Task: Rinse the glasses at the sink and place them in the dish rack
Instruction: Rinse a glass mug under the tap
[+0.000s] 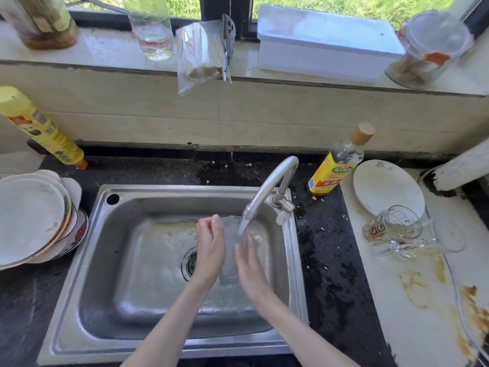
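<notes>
Rinsing was the step in hand: my left hand [210, 247] curled round a clear glass [232, 250] under the faucet [267, 189] stream, over the sink [87, 274], while my right hand [250, 268] lay flat-fingered against its side. Next I judged I'd lift it clear of the spout, swinging rightward toward the mugs [397, 231], where open room lay.

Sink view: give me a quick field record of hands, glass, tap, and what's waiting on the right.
glass in hand: clear glass held under the faucet
left hand: grips the glass from the left
right hand: fingers straight, against the glass's right side
water: running onto the glass
sink: wet
waiting: two glass mugs on the right counter, beside a white plate
</notes>
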A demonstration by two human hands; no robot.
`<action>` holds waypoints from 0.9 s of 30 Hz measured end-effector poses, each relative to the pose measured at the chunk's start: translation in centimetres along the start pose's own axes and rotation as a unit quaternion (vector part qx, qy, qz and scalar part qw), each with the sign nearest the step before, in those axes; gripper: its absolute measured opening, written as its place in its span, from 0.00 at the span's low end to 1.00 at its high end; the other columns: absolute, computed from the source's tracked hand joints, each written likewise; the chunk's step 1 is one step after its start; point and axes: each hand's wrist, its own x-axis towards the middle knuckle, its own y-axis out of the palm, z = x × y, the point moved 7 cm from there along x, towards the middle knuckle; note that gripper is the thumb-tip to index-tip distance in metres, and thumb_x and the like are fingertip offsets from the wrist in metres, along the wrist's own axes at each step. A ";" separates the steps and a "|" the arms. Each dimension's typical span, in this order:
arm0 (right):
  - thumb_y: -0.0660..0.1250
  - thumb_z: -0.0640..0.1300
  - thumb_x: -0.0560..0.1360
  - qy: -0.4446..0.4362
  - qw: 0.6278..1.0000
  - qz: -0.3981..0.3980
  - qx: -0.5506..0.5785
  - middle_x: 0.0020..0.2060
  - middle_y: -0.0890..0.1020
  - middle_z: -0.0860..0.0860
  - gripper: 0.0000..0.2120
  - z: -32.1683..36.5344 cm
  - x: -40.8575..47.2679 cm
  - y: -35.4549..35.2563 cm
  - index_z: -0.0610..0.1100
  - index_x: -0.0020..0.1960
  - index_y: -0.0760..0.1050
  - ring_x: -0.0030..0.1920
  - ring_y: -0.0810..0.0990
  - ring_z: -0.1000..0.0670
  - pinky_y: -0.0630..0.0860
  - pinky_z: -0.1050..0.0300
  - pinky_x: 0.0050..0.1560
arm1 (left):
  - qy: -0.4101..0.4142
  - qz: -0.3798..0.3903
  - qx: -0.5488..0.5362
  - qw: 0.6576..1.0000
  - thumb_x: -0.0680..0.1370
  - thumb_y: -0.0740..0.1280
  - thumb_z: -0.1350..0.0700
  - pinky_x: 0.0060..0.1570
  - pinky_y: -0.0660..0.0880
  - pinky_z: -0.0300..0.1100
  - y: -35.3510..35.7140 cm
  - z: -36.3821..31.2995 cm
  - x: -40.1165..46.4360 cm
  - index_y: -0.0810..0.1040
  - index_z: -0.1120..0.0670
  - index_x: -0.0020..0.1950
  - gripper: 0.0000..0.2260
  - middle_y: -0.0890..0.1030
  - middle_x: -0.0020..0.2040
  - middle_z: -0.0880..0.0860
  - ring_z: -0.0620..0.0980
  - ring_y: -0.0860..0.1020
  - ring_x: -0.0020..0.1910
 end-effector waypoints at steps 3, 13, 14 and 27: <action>0.49 0.70 0.74 0.049 0.995 -0.026 0.088 0.70 0.66 0.57 0.31 -0.3 0.6 -1.3 0.56 0.71 0.61 0.68 0.69 0.51 0.65 0.44 0.69 | 0.077 0.070 0.073 0.992 0.81 0.55 0.56 0.52 0.57 0.17 1.1 -1.0 -0.9 0.66 0.51 0.60 0.08 0.64 0.57 0.50 0.26 0.63 0.54; 0.51 0.77 0.68 0.031 0.999 -0.007 0.038 0.57 0.77 0.34 0.41 1.6 1.7 -1.5 0.45 0.61 0.74 0.58 0.77 0.38 0.72 0.39 0.60 | 0.221 -0.024 0.181 0.958 0.78 0.48 0.44 0.57 0.56 0.25 0.7 -2.8 -0.5 0.68 0.52 0.63 0.20 0.68 0.53 0.50 0.44 0.62 0.54; 0.53 0.73 0.71 0.015 0.999 -0.001 0.049 0.62 0.75 0.37 0.36 2.0 1.7 -1.4 0.47 0.64 0.73 0.63 0.74 0.38 0.70 0.38 0.62 | 0.208 -0.040 0.158 0.964 0.78 0.48 0.46 0.55 0.60 0.28 0.3 -2.8 -0.2 0.70 0.50 0.58 0.17 0.70 0.50 0.49 0.45 0.64 0.51; 0.52 0.63 0.78 0.021 0.974 0.026 0.222 0.62 0.78 0.49 0.24 1.4 2.1 -1.9 0.52 0.66 0.73 0.62 0.77 0.47 0.73 0.45 0.59 | 0.215 0.090 0.206 0.950 0.78 0.45 0.40 0.70 0.37 0.30 3.1 -2.5 -2.3 0.45 0.48 0.74 0.26 0.45 0.76 0.45 0.41 0.40 0.74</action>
